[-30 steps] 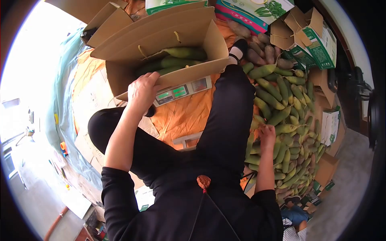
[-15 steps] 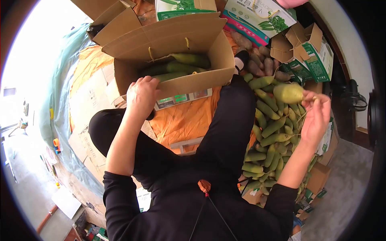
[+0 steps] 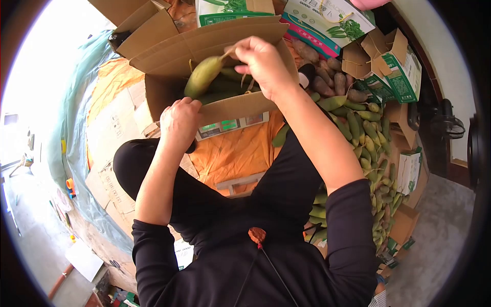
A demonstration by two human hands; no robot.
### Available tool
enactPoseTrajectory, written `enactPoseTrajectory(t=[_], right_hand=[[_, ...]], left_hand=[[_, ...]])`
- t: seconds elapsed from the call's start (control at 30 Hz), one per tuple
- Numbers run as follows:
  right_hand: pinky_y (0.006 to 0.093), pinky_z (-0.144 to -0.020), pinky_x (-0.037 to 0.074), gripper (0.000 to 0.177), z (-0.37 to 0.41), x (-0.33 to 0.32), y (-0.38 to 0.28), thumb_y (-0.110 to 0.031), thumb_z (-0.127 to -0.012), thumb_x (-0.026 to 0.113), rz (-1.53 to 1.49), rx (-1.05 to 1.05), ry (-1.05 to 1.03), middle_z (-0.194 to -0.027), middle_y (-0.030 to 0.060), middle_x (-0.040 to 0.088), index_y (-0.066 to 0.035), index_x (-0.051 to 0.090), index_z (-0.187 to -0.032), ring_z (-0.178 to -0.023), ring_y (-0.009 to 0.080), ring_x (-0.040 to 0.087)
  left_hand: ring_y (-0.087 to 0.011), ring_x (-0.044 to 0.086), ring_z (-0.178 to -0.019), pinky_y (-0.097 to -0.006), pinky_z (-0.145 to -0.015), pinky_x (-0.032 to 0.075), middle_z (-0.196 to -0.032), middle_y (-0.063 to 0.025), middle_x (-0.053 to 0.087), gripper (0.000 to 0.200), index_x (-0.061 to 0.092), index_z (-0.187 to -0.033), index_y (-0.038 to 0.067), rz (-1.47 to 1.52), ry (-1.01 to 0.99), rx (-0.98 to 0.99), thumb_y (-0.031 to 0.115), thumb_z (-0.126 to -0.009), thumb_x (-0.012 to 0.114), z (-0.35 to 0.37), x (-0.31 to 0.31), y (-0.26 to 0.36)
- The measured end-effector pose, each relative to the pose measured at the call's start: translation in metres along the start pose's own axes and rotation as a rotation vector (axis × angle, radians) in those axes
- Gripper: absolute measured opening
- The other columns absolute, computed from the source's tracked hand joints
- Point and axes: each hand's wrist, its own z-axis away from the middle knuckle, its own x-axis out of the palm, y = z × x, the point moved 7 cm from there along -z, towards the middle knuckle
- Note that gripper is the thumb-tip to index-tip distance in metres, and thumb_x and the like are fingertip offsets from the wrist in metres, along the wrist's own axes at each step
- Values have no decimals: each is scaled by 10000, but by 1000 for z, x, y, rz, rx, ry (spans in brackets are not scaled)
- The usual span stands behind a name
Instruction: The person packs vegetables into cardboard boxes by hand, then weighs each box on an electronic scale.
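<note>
My right hand (image 3: 258, 64) pinches the thin root end of a green radish (image 3: 204, 77), which hangs tilted over the open cardboard box (image 3: 230, 109). Several other green radishes (image 3: 227, 87) lie inside that box. On the box's near edge, at its left part, rests my left hand (image 3: 180, 120), its fingers curled over the rim. The box stands on a scale (image 3: 225, 126) with a lit green display, partly hidden beneath it.
A large pile of green radishes (image 3: 376, 148) lies right of my leg. Behind it are reddish roots (image 3: 327, 77) and an open green-and-white carton (image 3: 401, 77). Orange cloth (image 3: 230, 158) covers the floor between my legs. A black fan (image 3: 450, 123) stands far right.
My right hand has moved left from above the pile to over the box, carrying the radish by its root. My left hand has stayed on the box edge.
</note>
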Motion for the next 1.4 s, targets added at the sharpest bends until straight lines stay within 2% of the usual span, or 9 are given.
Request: enactPoseTrajectory(t=[0.1,0.3,0.53,0.57,0.73,0.83,0.9,1.07,1.4], right_hand=[[254,-781,450,181,1,-35,12,-151,-899,559,358,-82,12,-1013,17,641,-53,620,-1039,-915,104,571],[233,-778,436,199,66,-158,-19,-165,-900,571,334,-195,188,-1024,11,644,-82,619,-1074,-912,87,581],[230,-640,437,143,167,-302,116,-111,-884,564,365,186,662,-898,10,651,-64,622,-1006,-789,102,597],[240,-647,441,182,182,-324,154,-169,-891,567,442,201,614,-927,-20,637,-113,612,-1058,-812,95,595],[262,-578,447,205,267,-334,279,-157,-857,611,317,365,683,-853,23,640,-56,634,-1035,-731,127,597],[271,-582,454,153,297,-329,331,-123,-841,587,707,270,571,-775,43,619,8,629,-906,-663,124,555],[277,-546,450,138,326,-306,355,-128,-841,564,238,719,747,-720,24,597,-12,638,-841,-623,115,549],[292,-555,458,108,353,-296,423,-153,-873,568,233,870,547,-783,26,616,-75,630,-913,-686,135,594],[311,-521,434,113,378,-284,397,-153,-826,591,346,975,550,-769,60,611,-47,606,-862,-684,152,599]], left_hand=[[-253,602,-883,-393,-738,481,-827,-64,596,90,609,-785,80,2,25,12,139,-720,630,-3,1,0],[-273,604,-880,-409,-741,488,-835,-84,593,155,616,-830,62,12,-44,16,164,-717,647,-4,6,5],[-294,604,-889,-403,-743,496,-894,-96,601,273,637,-988,94,85,-81,-11,191,-734,667,-7,5,8],[-303,603,-892,-403,-744,492,-907,-100,608,295,637,-1015,92,130,-59,5,175,-734,671,-7,3,10],[-307,604,-894,-384,-759,487,-935,-110,626,316,644,-1028,66,162,-29,25,150,-726,678,-11,6,10],[-312,602,-884,-379,-761,477,-922,-130,620,317,646,-1018,41,191,-21,26,139,-719,682,-13,7,14],[-316,599,-894,-380,-770,474,-919,-138,618,315,649,-1008,32,198,9,38,141,-716,689,-12,3,16],[-313,606,-888,-370,-767,480,-935,-129,621,313,646,-1013,34,167,15,30,156,-728,691,-11,-2,16],[-299,618,-864,-353,-748,487,-950,-111,622,303,637,-1046,60,148,-4,91,138,-757,682,-15,5,27]])
